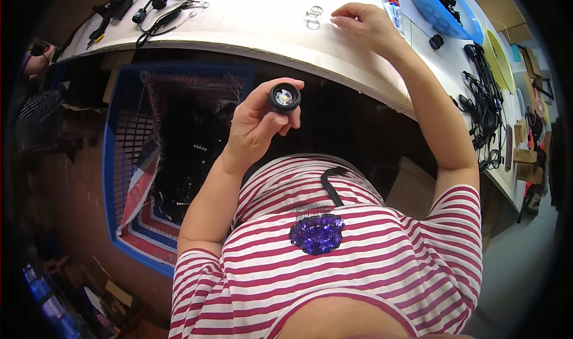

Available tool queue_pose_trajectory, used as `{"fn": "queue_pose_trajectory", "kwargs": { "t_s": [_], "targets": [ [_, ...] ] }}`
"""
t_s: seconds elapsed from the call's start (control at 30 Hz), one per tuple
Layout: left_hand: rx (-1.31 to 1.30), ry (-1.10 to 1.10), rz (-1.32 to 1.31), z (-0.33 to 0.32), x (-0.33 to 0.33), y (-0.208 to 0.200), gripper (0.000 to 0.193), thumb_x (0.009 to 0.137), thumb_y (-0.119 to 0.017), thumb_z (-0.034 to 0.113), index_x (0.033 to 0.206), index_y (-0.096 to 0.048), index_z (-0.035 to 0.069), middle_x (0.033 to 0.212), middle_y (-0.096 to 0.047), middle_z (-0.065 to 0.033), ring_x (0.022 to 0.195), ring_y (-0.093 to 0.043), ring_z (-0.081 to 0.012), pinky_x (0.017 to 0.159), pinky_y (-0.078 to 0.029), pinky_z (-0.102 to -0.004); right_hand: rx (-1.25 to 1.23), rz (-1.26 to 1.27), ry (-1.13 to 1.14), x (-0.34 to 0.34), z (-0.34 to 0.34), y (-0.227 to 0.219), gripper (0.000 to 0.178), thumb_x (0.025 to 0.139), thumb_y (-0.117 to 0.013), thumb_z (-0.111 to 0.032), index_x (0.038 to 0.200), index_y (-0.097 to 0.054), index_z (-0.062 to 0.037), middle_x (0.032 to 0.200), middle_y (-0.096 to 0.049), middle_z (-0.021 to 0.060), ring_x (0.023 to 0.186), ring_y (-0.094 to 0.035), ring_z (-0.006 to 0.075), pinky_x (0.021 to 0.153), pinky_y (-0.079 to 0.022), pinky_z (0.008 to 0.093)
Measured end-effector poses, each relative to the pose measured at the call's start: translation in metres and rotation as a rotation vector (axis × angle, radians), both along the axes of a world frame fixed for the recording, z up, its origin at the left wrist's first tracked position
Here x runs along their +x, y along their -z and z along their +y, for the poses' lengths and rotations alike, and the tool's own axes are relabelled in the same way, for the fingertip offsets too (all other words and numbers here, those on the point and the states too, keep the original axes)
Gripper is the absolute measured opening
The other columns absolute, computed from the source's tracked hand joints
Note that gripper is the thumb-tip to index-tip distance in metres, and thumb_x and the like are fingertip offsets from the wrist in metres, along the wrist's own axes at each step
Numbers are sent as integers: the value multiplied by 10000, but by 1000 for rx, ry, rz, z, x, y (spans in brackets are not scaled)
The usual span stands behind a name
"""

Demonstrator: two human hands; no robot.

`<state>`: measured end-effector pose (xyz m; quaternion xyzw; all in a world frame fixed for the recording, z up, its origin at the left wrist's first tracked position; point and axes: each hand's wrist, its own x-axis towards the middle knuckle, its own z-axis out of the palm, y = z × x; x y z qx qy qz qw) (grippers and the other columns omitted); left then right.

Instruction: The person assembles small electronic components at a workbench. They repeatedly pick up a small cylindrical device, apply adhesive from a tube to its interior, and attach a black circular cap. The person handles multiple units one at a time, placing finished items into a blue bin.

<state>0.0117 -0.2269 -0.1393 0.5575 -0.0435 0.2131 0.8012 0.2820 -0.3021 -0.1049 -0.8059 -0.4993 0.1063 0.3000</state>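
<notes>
My left hand (258, 119) is closed around a black flashlight head (285, 98), held above the front of the table edge. Its round open end faces up, and a small yellowish LED shows inside a pale seat. The rest of its body is hidden by my fingers. My right hand (365, 27) is over the white table (256, 25), fingers apart, with nothing visible in them. Just left of its fingertips lie several small clear rings or lenses (313, 24). A small tube (394, 12) with a white, blue and red label is beside the hand.
Black cables (164, 19) lie at the table's far left, more cables (486, 109) at the right. A blue basin (444, 11) holds black parts, with a black cap (436, 42) near it. Below left stands a blue crate (110, 160) with a woven sack. Another person's hand (39, 61) shows far left.
</notes>
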Motion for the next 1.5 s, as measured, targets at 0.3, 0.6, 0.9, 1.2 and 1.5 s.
{"fn": "queue_pose_trajectory", "kwargs": {
  "t_s": [0.3,0.6,0.9,1.2,1.5],
  "targets": [
    [5,-64,88,-7,26,10,586,804,-595,471,1125,-508,-10,621,-427,22,555,-360,-64,522,-290,-203,-64,-170,95,-24,-43,-6,335,763,-666,-331,1000,-627,-97,952,-607,51,841,-580,208,743,-461,326],
    [-13,-33,183,-16,35,13,412,814,-612,347,1035,-567,2,619,-437,48,545,-335,-39,504,-271,-189,98,258,-62,-43,-51,-24,219,749,-699,-214,904,-681,-60,824,-602,23,690,-539,93,600,-413,218],
    [38,25,224,-28,44,17,177,809,-605,109,967,-584,32,664,-473,60,581,-381,-23,524,-326,-175,154,518,-312,-82,-75,-44,221,741,-699,-55,962,-682,-49,841,-586,25,765,-544,69,640,-424,193],
    [113,-39,210,-44,49,10,486,790,-640,425,1005,-555,-2,647,-456,24,547,-355,-49,499,-258,-199,144,351,-200,-65,-104,-52,327,752,-699,-93,1074,-641,-98,872,-587,-26,647,-446,32,549,-363,163],
    [-16,17,160,-45,48,10,278,797,-638,180,1005,-597,0,668,-498,31,572,-406,-40,515,-314,-176,-93,-509,506,102,-148,-3,292,780,-646,-264,963,-639,-37,902,-617,111,812,-576,231,747,-455,330]
  ]
}}
